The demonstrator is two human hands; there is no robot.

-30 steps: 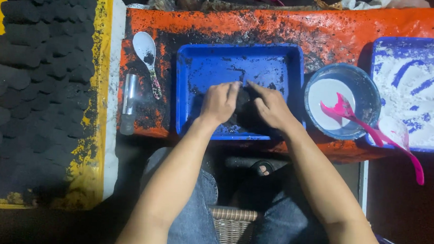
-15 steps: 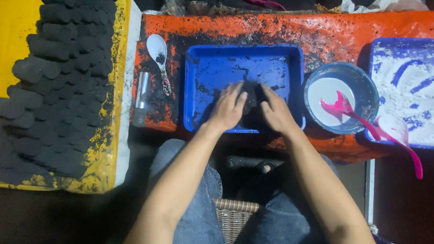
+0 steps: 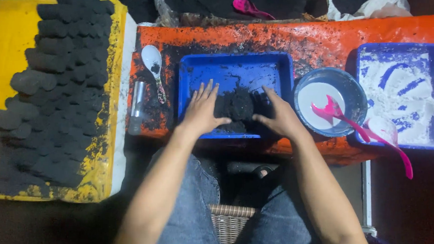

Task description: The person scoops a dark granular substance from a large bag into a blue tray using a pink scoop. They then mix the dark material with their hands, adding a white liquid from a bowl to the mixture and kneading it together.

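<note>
A lump of black, crumbly paste (image 3: 235, 105) lies in a blue rectangular tray (image 3: 229, 68) on an orange-covered bench. My left hand (image 3: 201, 111) rests flat on the tray floor at the lump's left side, fingers spread. My right hand (image 3: 280, 118) lies open at the lump's right side, thumb pointing toward it. Both hands flank the lump and hold nothing.
A yellow sheet (image 3: 3, 51) at the left carries several dark pressed lumps (image 3: 55, 98). A white spoon (image 3: 153, 66) and a clear tube (image 3: 136, 105) lie left of the tray. At the right stand a bowl of white liquid (image 3: 327, 100) with a pink ladle (image 3: 360, 127), and a blue tray of white powder (image 3: 401, 92).
My hands were pressed together over the black lump; now they have drawn apart to either side of it with fingers spread. The view has shifted right.
</note>
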